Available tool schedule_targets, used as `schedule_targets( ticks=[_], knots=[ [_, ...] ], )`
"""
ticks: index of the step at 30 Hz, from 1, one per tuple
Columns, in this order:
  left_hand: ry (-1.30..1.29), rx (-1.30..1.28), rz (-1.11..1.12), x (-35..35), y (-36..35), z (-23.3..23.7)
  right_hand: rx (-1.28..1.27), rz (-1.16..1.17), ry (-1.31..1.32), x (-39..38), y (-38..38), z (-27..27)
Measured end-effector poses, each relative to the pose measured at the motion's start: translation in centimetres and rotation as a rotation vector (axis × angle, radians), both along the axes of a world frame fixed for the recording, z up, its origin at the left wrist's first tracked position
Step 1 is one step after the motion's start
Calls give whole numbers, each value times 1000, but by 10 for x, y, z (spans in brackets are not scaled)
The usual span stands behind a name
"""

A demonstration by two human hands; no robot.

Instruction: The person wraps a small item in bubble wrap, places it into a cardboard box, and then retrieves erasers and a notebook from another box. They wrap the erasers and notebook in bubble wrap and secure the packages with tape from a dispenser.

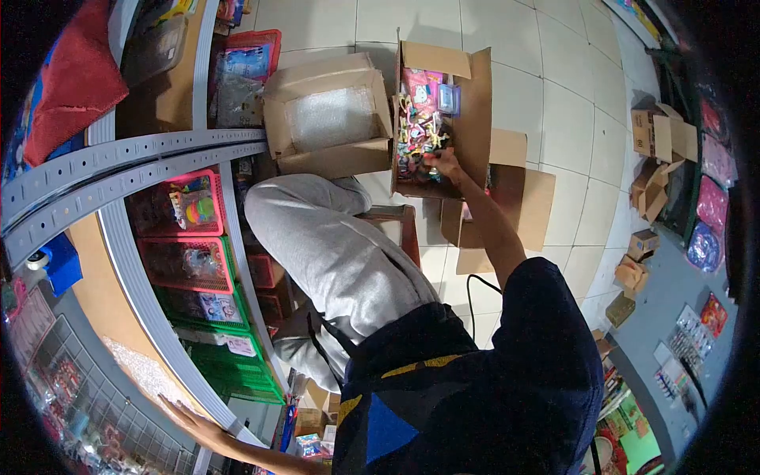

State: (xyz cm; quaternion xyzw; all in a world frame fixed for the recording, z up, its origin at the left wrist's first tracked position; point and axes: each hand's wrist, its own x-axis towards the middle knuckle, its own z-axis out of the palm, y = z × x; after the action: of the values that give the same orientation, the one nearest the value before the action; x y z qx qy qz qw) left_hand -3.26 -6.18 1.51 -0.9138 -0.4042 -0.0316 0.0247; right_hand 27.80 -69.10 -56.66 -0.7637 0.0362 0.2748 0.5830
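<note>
The right hand (447, 164) is reaching into the box (476, 111), among the trinkets (419, 136) (whether gripping, I cannot tell). The left hand (196, 426), released, is resting on the shelf (103, 277). Crowding is probably risking snags; hasty lifting could spill trinkets.

Grey trousers (324, 245), a navy shirt (475, 396) with blue and yellow shapes
Pink and green baskets (229, 360); brown cardboard boxes (475, 103); pale floor tiles (507, 103)

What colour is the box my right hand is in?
The box is plain brown, best seen in the head view.
</note>
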Motion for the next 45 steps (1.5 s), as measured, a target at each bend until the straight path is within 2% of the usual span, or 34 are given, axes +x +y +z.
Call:
schedule_targets(
  ticks=[2, 3, 6, 7, 9, 11, 13, 14, 16, 18, 19, 20, 22, 23, 26, 27, 30, 34, 36, 40, 45],
  knots=[
    [-1, -8, 29, 3, -3, 0, 199, -93, 82, 8, 2, 54],
    [-2, -11, 43, 4, -3, 0, 166, -131, 171, 17, 8, 94],
    [-17, -17, 44, -1, 2, -1, 266, -41, 33, 13, -12, 15],
    [-20, -17, 50, -2, 3, -1, -136, 59, 64, 23, -6, 36],
    [-29, -19, 61, -3, 3, -3, -619, 143, 6, 31, -3, 34],
    [-32, -29, 54, -1, 1, -3, -773, 114, -162, 27, -3, -22],
    [-31, -28, 51, -1, 2, -1, -1094, 383, -202, 13, -19, -57],
    [-31, -24, 52, -1, 2, -2, -1252, 519, -223, 8, -28, -68],
    [-22, -19, 67, 4, -1, -2, -1401, 568, -240, 11, -21, -59],
    [2, -13, 96, 11, -12, 2, -1375, 397, -231, 5, 12, -18],
    [-8, -24, 90, 11, -12, 1, -1462, 434, -180, 5, 25, 1],
    [-16, -32, 82, 9, -9, 1, -1431, 431, -66, 11, 35, 18],
    [-34, -51, 74, 10, -7, 3, -1360, 422, 161, 19, 44, 28],
    [-47, -65, 76, 10, -8, 3, -1323, 337, 136, 16, 47, 32],
    [-38, -60, 68, 15, -13, 4, -1298, 627, 155, 16, 55, 65],
    [-27, -48, 66, 17, -17, 6, -1251, 601, 191, 9, 35, 8],
    [-7, -35, 139, 29, -29, 12, -1329, 613, 224, 14, 45, 34],
    [-38, -69, 98, 21, -23, 11, -1170, 498, 137, 23, 36, 57],
    [-126, -123, 53, 0, 1, -1, -1163, 796, -178, 9, -3, -21],
    [-269, -217, 4, -13, 16, -12, -1014, 583, -18, 24, -2, 49],
    [-365, -247, -75, -12, 20, -15, -946, 444, -165, 70, 11, 175]
  ],
)
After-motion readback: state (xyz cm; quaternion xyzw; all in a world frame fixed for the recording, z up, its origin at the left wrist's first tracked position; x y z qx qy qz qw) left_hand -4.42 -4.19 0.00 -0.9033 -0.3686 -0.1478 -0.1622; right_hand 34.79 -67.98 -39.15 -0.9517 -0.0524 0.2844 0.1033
